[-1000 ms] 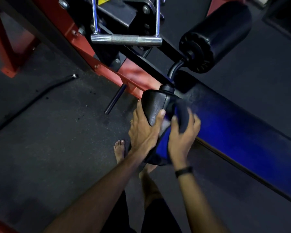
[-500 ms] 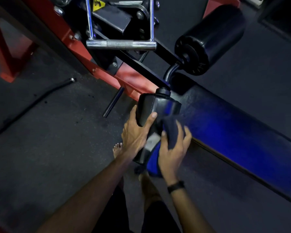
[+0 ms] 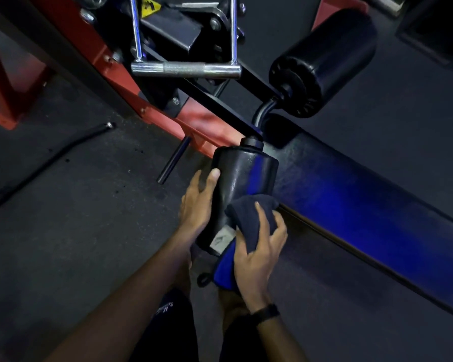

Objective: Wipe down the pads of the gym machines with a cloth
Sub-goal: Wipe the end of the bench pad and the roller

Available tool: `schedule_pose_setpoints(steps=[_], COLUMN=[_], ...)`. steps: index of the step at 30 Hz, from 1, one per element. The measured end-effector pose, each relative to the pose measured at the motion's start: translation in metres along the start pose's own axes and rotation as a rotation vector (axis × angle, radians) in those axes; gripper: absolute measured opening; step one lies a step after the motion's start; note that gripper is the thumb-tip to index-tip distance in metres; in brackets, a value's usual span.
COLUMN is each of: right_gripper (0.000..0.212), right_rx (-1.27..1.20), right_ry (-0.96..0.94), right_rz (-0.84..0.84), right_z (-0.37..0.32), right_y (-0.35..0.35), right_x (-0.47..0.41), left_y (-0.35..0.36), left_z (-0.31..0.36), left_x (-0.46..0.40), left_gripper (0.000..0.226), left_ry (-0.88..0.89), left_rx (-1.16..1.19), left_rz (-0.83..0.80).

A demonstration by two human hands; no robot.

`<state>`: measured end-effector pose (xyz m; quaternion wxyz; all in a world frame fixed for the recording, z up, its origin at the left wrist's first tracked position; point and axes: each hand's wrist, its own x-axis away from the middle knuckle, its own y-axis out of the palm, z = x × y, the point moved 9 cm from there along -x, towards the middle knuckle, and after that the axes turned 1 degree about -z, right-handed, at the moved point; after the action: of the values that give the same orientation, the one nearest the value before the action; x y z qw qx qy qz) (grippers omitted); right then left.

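The left hand (image 3: 198, 202) braces the near black cylindrical vinyl roller pad (image 3: 239, 189), fingers curled round its left flank, thumb up on the surface. Just right of it, the right hand (image 3: 259, 246) presses a dark blue folded cloth (image 3: 249, 218) against the pad's lower end, fingers spread over the cloth and gripping it. To do this well, the person should hold the roller from spinning and sweep its full length, turning it to reach the underside. A white label (image 3: 222, 240) sits at the pad's near end, its print unreadable. Far up, a yellow warning sticker (image 3: 149, 7); wording illegible. The long blue-lit bench pad (image 3: 364, 202) waits on the right.
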<state>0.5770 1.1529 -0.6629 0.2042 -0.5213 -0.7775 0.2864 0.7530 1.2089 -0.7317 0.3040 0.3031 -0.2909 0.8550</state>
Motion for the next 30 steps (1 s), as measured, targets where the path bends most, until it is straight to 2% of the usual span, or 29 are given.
schedule_pose_setpoints(steps=[2,3,5,7,9,12,14,16,18,21,23,25,27,30], right_gripper=[0.057,0.055,0.06,0.063,0.061,0.057,0.058,0.056,0.053,0.061,0.06,0.06,0.056,0.067], right_rx=[-0.054,-0.082,-0.133,-0.144,-0.087,0.0,-0.004,-0.048,-0.085,-0.173,-0.147,-0.09,-0.011,0.068], right_ry=[0.029,0.062,0.159,0.188,0.109,-0.013,0.027,0.101,0.126,0.247,0.238,0.127,0.024,-0.066], right_rz=[0.059,0.097,0.152,0.15,0.125,0.082,0.048,0.034,0.053,0.129,0.148,0.136,0.109,0.025], right_z=[-0.001,0.0,0.011,0.015,0.007,-0.001,0.013,0.024,0.024,0.028,0.021,0.007,-0.003,0.0], right_y=[0.002,0.003,0.005,0.006,0.007,0.006,0.003,-0.003,-0.006,0.001,0.003,0.002,0.001,0.001], right_x=[-0.04,-0.07,-0.133,-0.162,-0.139,-0.055,-0.006,0.012,-0.004,-0.085,-0.131,-0.133,-0.095,-0.024], left_y=[0.011,0.014,0.015,0.017,0.016,0.011,0.01,0.005,0.005,0.025,0.027,0.022,0.021,0.024], left_z=[-0.002,0.0,0.002,-0.002,-0.011,-0.019,-0.018,-0.013,0.001,0.027,0.031,0.026,0.013,0.005], left_x=[0.007,0.01,0.014,0.008,0.001,-0.009,-0.011,-0.007,0.009,0.027,0.029,0.023,0.01,0.0], left_gripper=[0.078,0.073,0.068,0.067,0.068,0.073,0.074,0.065,0.059,0.074,0.078,0.074,0.073,0.099], left_ry=[-0.047,-0.058,-0.064,-0.07,-0.096,-0.142,-0.144,-0.122,-0.057,0.06,0.07,0.045,-0.014,-0.083], left_rx=[0.099,0.063,-0.004,0.019,0.073,0.122,0.097,0.019,-0.055,-0.19,-0.218,-0.168,-0.077,0.143], left_rz=[0.046,0.091,0.158,0.139,0.09,0.082,0.106,0.172,0.247,0.243,0.267,0.27,0.192,0.077])
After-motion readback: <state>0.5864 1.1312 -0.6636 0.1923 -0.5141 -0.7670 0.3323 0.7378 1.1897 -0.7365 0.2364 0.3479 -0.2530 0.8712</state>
